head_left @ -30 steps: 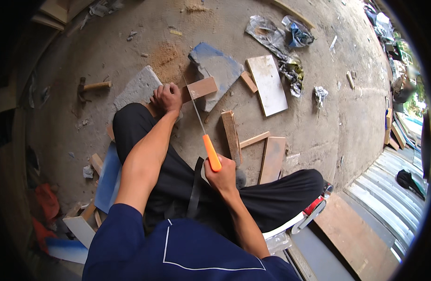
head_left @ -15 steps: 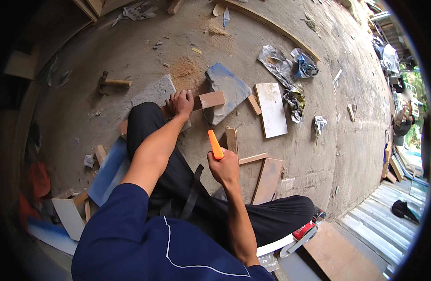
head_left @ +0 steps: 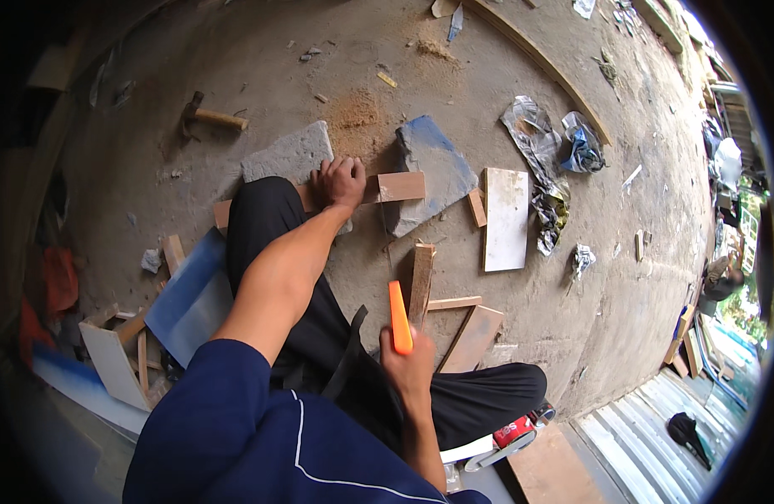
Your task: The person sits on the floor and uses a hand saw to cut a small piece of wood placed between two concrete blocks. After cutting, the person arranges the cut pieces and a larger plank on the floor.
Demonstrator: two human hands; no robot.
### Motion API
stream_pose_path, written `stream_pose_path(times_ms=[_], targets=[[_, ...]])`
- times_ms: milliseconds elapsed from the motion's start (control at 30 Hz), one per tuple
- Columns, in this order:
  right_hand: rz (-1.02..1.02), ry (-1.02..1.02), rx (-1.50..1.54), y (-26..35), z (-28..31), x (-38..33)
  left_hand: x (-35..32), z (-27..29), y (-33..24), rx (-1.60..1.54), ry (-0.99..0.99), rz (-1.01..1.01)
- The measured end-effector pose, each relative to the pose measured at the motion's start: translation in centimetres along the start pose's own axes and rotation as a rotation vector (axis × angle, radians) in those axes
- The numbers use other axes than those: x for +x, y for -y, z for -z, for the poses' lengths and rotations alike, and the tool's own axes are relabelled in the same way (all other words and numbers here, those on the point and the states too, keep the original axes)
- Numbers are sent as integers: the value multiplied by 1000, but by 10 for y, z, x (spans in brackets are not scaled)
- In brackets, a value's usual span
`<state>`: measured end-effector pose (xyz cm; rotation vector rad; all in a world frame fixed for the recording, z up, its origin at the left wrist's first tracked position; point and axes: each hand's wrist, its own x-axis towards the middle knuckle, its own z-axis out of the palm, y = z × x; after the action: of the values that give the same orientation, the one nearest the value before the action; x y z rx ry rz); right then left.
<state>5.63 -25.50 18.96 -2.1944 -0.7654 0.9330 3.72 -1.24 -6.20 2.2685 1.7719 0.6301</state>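
A reddish-brown wooden plank (head_left: 401,186) lies across a grey concrete block (head_left: 288,151) and a blue-stained block (head_left: 437,175). My left hand (head_left: 340,181) presses down on it with curled fingers, between the two blocks. In my right hand (head_left: 410,363) is the orange handle of a handsaw (head_left: 400,317), close to my lap. Its thin blade shows edge-on as a faint line running up to the plank, near where the plank meets the blue-stained block. Part of the plank is hidden under my left hand and behind my left knee.
Sawdust (head_left: 358,113) lies beyond the blocks, and a hammer (head_left: 215,118) rests at the far left. Wood offcuts (head_left: 421,281) stand and lie beside my right hand. A white board (head_left: 505,220) and crumpled plastic (head_left: 534,139) are to the right.
My right hand has drawn the saw back toward my body. My left hand stays on the plank. The whole view has shifted slightly.
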Motion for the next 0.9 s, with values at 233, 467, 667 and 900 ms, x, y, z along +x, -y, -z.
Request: stream_pose_path(times_ms=[233, 467, 667, 900], targets=[[-93, 36, 28, -26, 17, -13, 4, 3, -5, -58, -15, -41], [16, 4, 31, -14, -10, 30, -2, -1, 1, -7, -46, -44], [63, -22, 104, -23, 10, -30, 7, -4, 5, 5, -40, -106], [-20, -63, 67, -36, -27, 48, 6, -9, -1, 68, -21, -130]])
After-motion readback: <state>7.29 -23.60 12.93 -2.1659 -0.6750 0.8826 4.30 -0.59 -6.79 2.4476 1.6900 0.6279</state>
